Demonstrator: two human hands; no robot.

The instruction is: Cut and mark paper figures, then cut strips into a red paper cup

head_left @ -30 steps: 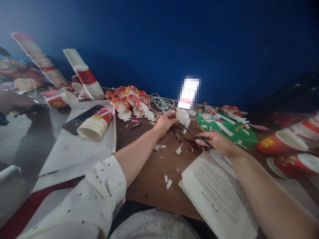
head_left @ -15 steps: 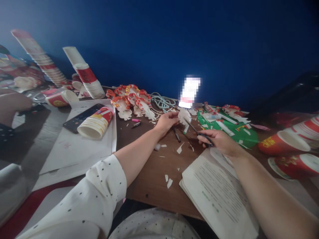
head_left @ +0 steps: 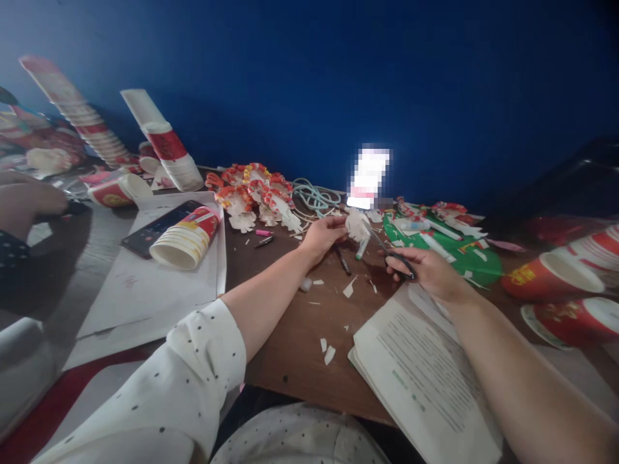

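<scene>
The white paper cutout [head_left: 356, 225], small and ragged-edged, sits just above the brown wooden counter [head_left: 290, 348] at about 12 o'clock from the open book [head_left: 420, 380], pinched between the fingertips of the left hand [head_left: 323, 236]. The right hand [head_left: 425, 270] is clenched around the dark handles of the scissors [head_left: 387, 248], whose thin metal blades point toward 10 o'clock and reach the cutout's edge. Flat white paper scraps [head_left: 327, 353] lie scattered on the counter between the forearms.

A craft workspace: stacked paper cups [head_left: 170, 153], paper scraps [head_left: 328, 353] and cut-out decorations [head_left: 254, 193] litter the table [head_left: 290, 335].
</scene>
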